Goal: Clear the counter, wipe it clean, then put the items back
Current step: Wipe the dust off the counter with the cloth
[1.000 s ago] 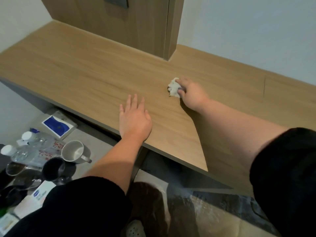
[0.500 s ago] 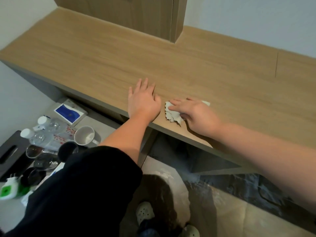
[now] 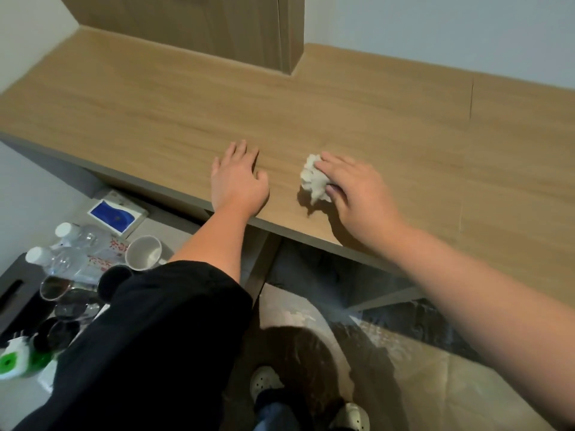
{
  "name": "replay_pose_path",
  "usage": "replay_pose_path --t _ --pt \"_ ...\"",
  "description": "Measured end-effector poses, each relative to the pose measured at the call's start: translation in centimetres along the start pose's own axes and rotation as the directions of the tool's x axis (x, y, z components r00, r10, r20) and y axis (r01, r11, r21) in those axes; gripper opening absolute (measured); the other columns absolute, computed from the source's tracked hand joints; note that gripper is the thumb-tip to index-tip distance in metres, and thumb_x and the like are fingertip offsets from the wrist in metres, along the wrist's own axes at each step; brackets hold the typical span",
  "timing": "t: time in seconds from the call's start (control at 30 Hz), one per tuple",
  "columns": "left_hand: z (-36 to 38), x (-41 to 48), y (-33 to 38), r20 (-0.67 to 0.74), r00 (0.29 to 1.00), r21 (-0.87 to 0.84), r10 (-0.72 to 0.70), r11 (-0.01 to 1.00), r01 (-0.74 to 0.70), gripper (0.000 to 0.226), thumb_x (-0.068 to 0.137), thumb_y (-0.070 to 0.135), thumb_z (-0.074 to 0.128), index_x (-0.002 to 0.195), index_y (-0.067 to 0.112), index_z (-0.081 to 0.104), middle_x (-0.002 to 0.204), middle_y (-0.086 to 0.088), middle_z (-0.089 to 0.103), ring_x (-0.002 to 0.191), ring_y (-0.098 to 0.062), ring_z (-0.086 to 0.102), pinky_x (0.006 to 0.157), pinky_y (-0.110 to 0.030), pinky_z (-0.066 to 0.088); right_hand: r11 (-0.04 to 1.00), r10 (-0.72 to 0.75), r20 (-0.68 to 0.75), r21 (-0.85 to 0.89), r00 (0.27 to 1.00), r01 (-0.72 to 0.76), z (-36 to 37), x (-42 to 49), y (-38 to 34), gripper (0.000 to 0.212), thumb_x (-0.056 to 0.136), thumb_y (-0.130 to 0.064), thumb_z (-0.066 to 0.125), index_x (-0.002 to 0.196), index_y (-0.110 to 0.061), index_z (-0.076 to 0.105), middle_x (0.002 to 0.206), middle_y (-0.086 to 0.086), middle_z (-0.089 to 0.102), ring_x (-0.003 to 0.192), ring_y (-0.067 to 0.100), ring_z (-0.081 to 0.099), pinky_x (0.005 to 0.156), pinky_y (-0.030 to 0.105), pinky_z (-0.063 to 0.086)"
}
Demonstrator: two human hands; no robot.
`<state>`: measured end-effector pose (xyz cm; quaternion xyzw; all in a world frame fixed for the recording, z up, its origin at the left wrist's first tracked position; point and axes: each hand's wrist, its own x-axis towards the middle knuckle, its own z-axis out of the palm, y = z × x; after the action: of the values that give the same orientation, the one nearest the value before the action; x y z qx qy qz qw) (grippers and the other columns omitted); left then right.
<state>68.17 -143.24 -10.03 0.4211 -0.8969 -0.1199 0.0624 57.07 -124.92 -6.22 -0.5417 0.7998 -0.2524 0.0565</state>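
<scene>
The wooden counter (image 3: 389, 126) is bare except for my two hands and a crumpled white tissue (image 3: 314, 178). My right hand (image 3: 357, 194) lies over the tissue near the counter's front edge, fingers on top of it and thumb tucked against its side, holding the wad down on the wood. A little to the left of it, my left hand (image 3: 238, 181) rests flat on the counter with straight fingers, its wrist over the front edge. It holds nothing.
On a lower surface at the left stand a blue-and-white box (image 3: 116, 214), two water bottles (image 3: 71, 259), a white mug (image 3: 144, 253), glasses, a black box (image 3: 15, 293) and a green-and-white plug device (image 3: 12, 359). A wooden cabinet panel (image 3: 217, 26) rises at the counter's back.
My right hand swept the tissue from mid-counter to the front edge beside my left hand, then moved it rightward and slightly back. My left hand stayed flat in place.
</scene>
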Motion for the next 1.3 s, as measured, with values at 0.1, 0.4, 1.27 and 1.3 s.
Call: replay_pose_path --t 0.1,0.4,1.27,1.3 --pt "0.1 0.1 0.0 -0.005 1.0 -0.005 -0.012 1.0 0.012 0.054 0.097 0.026 0.035 0.151 0.022 0.031 0.161 0.001 0.019 0.15 -0.014 0.009 0.123 -0.041 0.007 0.983 0.036 0.157 -0.181 0.987 -0.007 -0.4 1.7 0.9 0.053 0.099 -0.031 0.047 0.149 -0.025 0.031 0.158 -0.001 0.022 0.146 0.018 0.018 0.121 0.041 0.009" --pt "-0.3 0.2 0.1 0.07 0.998 0.007 0.007 1.0 -0.007 0.056 0.097 0.028 0.035 0.152 0.019 0.028 0.163 -0.002 0.015 0.15 -0.018 0.005 0.122 -0.044 0.006 0.972 0.183 0.054 -0.16 0.982 -0.173 -0.6 -2.3 2.1 0.046 0.081 -0.027 0.064 0.123 -0.009 0.061 0.116 0.009 0.055 0.106 0.026 0.049 0.091 0.035 0.038" --pt "-9.8 2.1 10.2 0.504 0.839 -0.523 0.207 0.846 0.105 0.018 0.09 0.016 0.067 0.074 0.023 0.062 0.073 0.005 0.061 0.073 -0.013 0.058 0.056 -0.023 0.041 0.431 0.593 0.352 0.621 0.725 -0.654 -10.9 7.2 1.6 0.008 0.091 -0.007 0.062 0.084 -0.008 0.065 0.083 0.008 0.067 0.076 0.019 0.061 0.063 0.026 0.049" --pt "-10.0 2.3 10.5 0.429 0.879 -0.518 0.206 0.853 0.053 0.019 0.089 0.015 0.067 0.072 0.022 0.062 0.072 0.003 0.062 0.074 -0.017 0.058 0.057 -0.026 0.041 0.511 0.57 0.273 0.621 0.775 -0.594 -11.3 7.7 1.7 0.006 0.09 -0.005 0.063 0.087 -0.004 0.068 0.086 0.01 0.067 0.08 0.019 0.06 0.068 0.027 0.048"
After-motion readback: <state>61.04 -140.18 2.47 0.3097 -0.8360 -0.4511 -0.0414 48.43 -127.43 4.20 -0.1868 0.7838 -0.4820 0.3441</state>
